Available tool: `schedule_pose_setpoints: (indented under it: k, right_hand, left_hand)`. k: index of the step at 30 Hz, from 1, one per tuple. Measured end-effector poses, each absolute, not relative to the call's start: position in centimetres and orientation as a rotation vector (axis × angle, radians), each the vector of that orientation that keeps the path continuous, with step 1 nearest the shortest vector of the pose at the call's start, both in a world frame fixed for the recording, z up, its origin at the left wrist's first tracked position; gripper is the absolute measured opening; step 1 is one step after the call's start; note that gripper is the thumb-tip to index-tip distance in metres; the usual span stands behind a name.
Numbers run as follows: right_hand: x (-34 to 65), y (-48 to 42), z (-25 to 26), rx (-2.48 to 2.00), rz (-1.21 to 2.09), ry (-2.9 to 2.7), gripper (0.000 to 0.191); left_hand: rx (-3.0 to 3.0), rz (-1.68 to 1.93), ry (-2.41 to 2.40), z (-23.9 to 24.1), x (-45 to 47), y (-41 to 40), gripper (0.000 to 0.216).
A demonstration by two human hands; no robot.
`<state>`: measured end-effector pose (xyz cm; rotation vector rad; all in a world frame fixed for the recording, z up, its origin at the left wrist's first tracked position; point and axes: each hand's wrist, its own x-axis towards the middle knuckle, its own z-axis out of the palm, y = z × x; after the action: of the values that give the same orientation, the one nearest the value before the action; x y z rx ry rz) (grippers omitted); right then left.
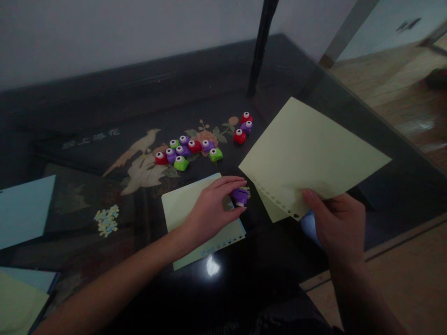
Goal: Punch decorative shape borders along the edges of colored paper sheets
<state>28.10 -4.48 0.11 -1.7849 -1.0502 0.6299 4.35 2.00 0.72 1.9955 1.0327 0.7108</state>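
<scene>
Between the thumb and fingers of my left hand (213,204) is a small purple paper punch (240,196), low over the table. Beneath that hand lies a stack of pale yellow and blue paper (181,200), with punched shapes along its near edge. My right hand (340,223) pinches a pale yellow sheet (314,149) by its lower edge and keeps it raised and tilted. A row of small cut-out holes runs along that sheet's lower left edge. Part of another yellow sheet (274,209) shows under it.
Several red, purple and green punches (182,150) cluster behind the stack, with 3 more punches (239,136) farther right. Paper cut-outs (106,220) form a pile at left. Blue paper (24,211) and yellow paper (19,302) lie at the left edge. A dark post (260,51) rises at the back.
</scene>
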Motion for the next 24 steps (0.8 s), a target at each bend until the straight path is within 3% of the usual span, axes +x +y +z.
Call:
schedule_pose_setpoints:
  k: [6,19,24]
  right_hand:
    - [28.0,-4.0,-0.1,-1.705,0.652,-1.010,0.015]
    - [28.5,-3.4,-1.1,-1.453,0.596,-0.854,0.023]
    - [30.5,-3.7,-0.7,-1.404,0.618,-0.791,0.024]
  left_hand:
    - [1.905,0.726,1.052,1.4,4.3,2.4,0.036]
    - [1.111,0.712,0.937,1.7,3.6,4.0,0.031]
    - [1.237,0.770,0.941,2.5,3.5,5.2,0.031]
